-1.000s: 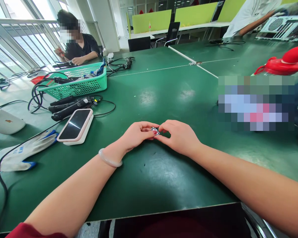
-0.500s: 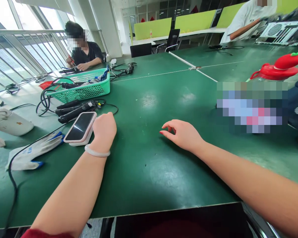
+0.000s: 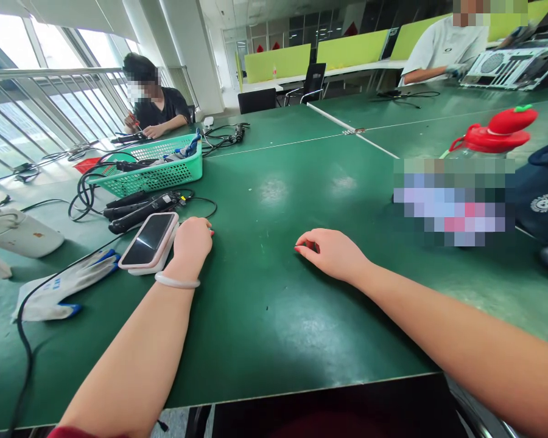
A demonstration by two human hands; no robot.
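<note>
My left hand rests on the green tabletop with its fingers curled in. Red nails show at its far side, and no object shows in it. A pale bangle circles that wrist. Just left of this hand lies a phone in a pink case, on top of a white box-like thing. My right hand is on the bare table to the right, its fingers curled and thumb tip close to the index finger. Nothing is visible between them.
A green basket holds cables and gloves. Black handheld devices and a white work glove lie at left. A red-lidded bottle and dark bag stand right. Two people work across the table, one by a computer case.
The view has tilted up slightly. My right thumb and index finger have drawn closer together. My left hand has turned a little, so red nails now show.
</note>
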